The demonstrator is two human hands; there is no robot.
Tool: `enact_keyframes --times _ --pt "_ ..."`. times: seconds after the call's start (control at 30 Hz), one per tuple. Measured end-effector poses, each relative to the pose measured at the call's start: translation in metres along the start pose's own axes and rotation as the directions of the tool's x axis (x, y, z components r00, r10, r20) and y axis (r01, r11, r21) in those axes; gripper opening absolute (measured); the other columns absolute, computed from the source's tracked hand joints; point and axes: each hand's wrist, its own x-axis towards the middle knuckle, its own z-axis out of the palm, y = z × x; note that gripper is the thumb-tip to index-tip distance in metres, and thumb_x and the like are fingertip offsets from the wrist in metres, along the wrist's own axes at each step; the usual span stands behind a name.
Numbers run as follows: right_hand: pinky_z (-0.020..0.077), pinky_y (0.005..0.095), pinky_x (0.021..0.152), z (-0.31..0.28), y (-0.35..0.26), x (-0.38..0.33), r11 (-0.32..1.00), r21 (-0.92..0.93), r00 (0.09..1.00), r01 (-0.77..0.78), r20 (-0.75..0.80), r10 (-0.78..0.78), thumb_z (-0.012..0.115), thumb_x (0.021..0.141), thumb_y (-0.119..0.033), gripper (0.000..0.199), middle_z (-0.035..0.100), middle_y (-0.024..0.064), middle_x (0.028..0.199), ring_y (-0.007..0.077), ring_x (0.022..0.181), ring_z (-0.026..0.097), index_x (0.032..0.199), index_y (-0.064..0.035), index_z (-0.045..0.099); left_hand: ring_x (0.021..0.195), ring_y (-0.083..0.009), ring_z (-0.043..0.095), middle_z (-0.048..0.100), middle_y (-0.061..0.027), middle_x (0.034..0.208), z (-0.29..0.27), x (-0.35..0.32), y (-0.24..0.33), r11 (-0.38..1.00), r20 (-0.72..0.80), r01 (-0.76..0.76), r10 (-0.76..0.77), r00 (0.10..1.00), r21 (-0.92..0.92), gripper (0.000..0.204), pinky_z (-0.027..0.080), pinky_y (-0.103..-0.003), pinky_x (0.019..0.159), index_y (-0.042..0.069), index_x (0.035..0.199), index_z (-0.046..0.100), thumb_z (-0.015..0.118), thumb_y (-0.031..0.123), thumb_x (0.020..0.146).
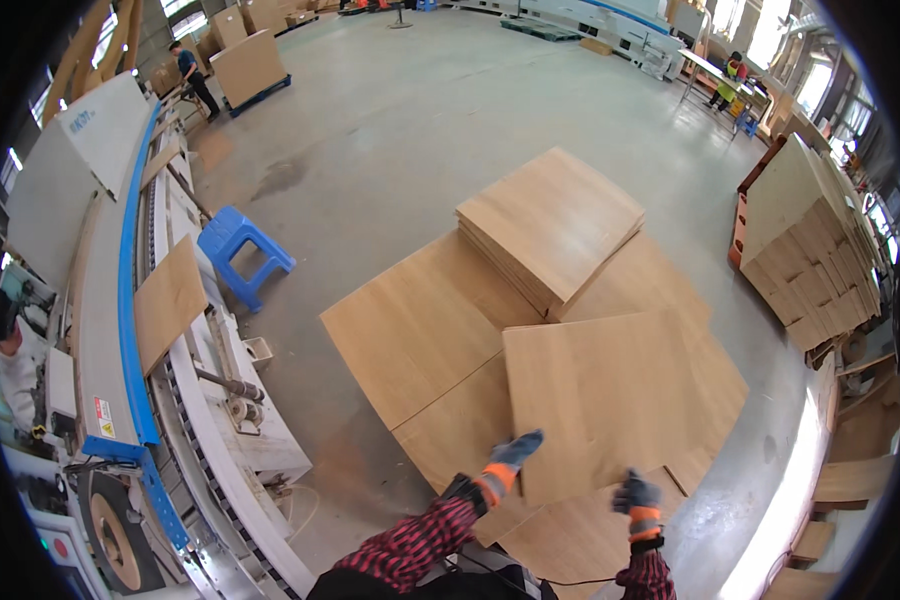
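Note:
A flat wood-grain board (pixel 610 395) lies tilted in front of me over other boards. My left hand (pixel 516 450), in a grey and orange glove, is closed on its left edge near the close corner, thumb on top. At the near edge is my right hand (pixel 637 494), gloved alike, with its fingers curled at the board and slightly blurred. The fingers beneath the board are hidden. Beneath it spread large flat boards (pixel 410 330), and a neat stack of smaller boards (pixel 555 225) stands on them just beyond.
At left runs a long edge machine (pixel 130 300) with a board (pixel 170 303) on it. Beside it stands a blue stool (pixel 245 250). A tall board stack (pixel 810 235) is at right. People work at far left (pixel 196 80), far right (pixel 730 80) and near left (pixel 15 360).

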Motion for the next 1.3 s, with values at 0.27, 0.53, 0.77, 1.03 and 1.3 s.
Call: enact_keyframes --times 0.27,0.53,0.77,1.03,1.3 --pt "0.0400 0.0359 0.081 0.079 0.047 -0.005 0.881 0.186 0.802 0.434 -0.526 -0.284 0.051 0.083 -0.031 0.037 0.053 0.0176 0.102 0.0294 0.094 0.050 0.100 0.0010 0.054 0.093 -0.0239 0.057 0.058 -0.0177 0.102 -0.114 -0.147 0.080 0.677 -0.476 0.135 0.346 0.809 0.723 0.042 0.044 -0.034 0.079 -0.005 0.103 0.054 0.062 0.027 0.076" --pt "0.0378 0.0436 0.076 0.154 -0.001 -0.064 0.711 -0.408 0.559 0.573 -0.440 -0.703 0.041 0.084 -0.033 0.037 0.056 0.0181 0.093 0.0363 0.086 0.049 0.098 -0.0023 0.055 0.100 -0.0400 0.047 0.049 -0.0273 0.107 -0.231 -0.178 0.034 0.629 -0.572 0.152 0.545 0.613 0.762 0.069 0.038 -0.041 0.085 -0.006 0.113 0.041 0.058 0.047 0.073" --pt "0.0350 0.0455 0.080 0.162 -0.007 -0.096 0.737 -0.577 0.704 0.352 -0.356 -0.615 0.044 0.079 -0.043 0.046 0.054 0.0220 0.101 0.0378 0.094 0.046 0.097 -0.0020 0.055 0.097 -0.0408 0.049 0.054 -0.0268 0.098 -0.230 -0.218 0.053 0.664 -0.680 0.307 0.420 0.601 0.681 0.072 0.039 -0.042 0.083 -0.004 0.102 0.050 0.046 0.062 0.072" --pt "0.0353 0.0461 0.050 0.182 -0.036 -0.105 0.900 -0.240 0.899 0.362 -0.163 -0.405 0.040 0.078 -0.060 0.069 0.051 0.0226 0.050 0.0350 0.053 0.053 0.064 0.0039 0.061 0.080 -0.0346 0.057 0.060 -0.0194 0.082 -0.209 -0.357 0.102 0.863 -0.816 0.189 0.340 0.468 0.468 0.053 0.043 -0.038 0.069 0.001 0.089 0.057 0.053 0.052 0.074" --pt "0.0359 0.0293 0.044 0.284 -0.079 -0.191 0.741 0.194 0.623 0.642 0.432 -0.652 0.059 0.078 -0.031 0.033 0.053 0.0007 0.055 0.0080 0.053 0.046 0.064 -0.0010 0.059 0.094 -0.0377 0.049 0.053 -0.0220 0.103 -0.240 -0.480 0.031 0.650 -0.662 0.506 0.725 -0.189 0.567 0.056 0.038 -0.044 0.082 -0.004 0.106 0.049 0.055 0.041 0.072"
